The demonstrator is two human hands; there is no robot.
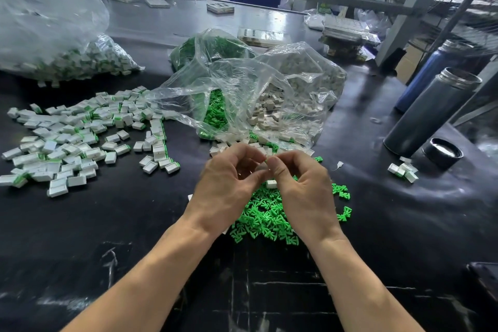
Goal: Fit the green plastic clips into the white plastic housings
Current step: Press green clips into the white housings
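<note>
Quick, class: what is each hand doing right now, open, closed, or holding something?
Left hand: fingers curled, pinching a small white housing at the fingertips.
Right hand: fingers curled, pinching the same small piece from the other side; a bit of green shows at its fingertip.

You've got loose green clips (265,217) heaped just near-side of the clear bag (250,94), more clips and bare white housings (265,108) spilling inside it. One housing (271,184) lies on the heap. Left of the bag sprawls a pile of white housings with green edges showing (72,140).
</note>
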